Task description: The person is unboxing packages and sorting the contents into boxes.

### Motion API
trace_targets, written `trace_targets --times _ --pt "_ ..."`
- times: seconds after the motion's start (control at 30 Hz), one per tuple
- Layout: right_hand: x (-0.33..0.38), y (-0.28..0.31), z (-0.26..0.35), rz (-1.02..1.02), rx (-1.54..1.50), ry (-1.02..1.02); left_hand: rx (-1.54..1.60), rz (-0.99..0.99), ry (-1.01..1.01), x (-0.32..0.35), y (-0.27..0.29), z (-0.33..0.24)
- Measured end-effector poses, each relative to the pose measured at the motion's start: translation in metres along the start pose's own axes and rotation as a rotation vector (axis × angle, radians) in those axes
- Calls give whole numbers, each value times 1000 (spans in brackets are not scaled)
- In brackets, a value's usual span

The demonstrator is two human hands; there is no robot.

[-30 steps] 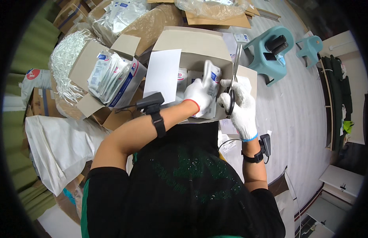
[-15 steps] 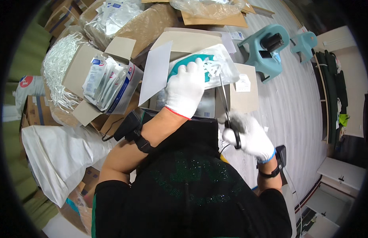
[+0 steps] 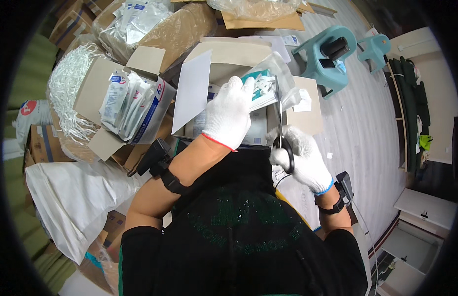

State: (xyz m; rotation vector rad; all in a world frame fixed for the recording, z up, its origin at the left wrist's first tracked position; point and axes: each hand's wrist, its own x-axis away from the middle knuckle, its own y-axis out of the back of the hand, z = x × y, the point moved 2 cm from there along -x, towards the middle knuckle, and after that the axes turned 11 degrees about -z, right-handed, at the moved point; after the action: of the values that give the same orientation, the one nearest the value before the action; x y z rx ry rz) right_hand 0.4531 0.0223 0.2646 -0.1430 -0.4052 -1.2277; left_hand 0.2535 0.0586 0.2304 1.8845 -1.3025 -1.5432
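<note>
In a white glove, my left hand is closed on a clear plastic pack. Teal and white pieces with white strips show through its film; what exactly they are, I cannot tell. My right hand, also gloved, grips a pair of black-handled scissors. Their long metal blades point away from me and lie against the right part of the pack. Whether the blades are apart is hard to see. Beneath the pack stands an opened cardboard box with packets inside.
A second opened box full of flat white packets is at left, beside a bag of white strips. More film-lined cartons stand behind. A blue-green stool is at far right, and a white sack lies near left.
The pack has tilted up, and its film now bunches to the right of the blades. My right hand and the scissors have moved slightly up and left, with the blades standing more upright.
</note>
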Motion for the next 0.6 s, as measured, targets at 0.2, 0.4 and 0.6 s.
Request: trace_targets --times 0.2,0.4,0.6 --pt "3 8 8 158 109 208 67 -221 47 -16 54 10" --pt "0 -2 -9 -55 229 377 557 -233 308 -32 157 88" --pt "-12 -17 -9 -71 124 188 633 -198 973 22 196 290"
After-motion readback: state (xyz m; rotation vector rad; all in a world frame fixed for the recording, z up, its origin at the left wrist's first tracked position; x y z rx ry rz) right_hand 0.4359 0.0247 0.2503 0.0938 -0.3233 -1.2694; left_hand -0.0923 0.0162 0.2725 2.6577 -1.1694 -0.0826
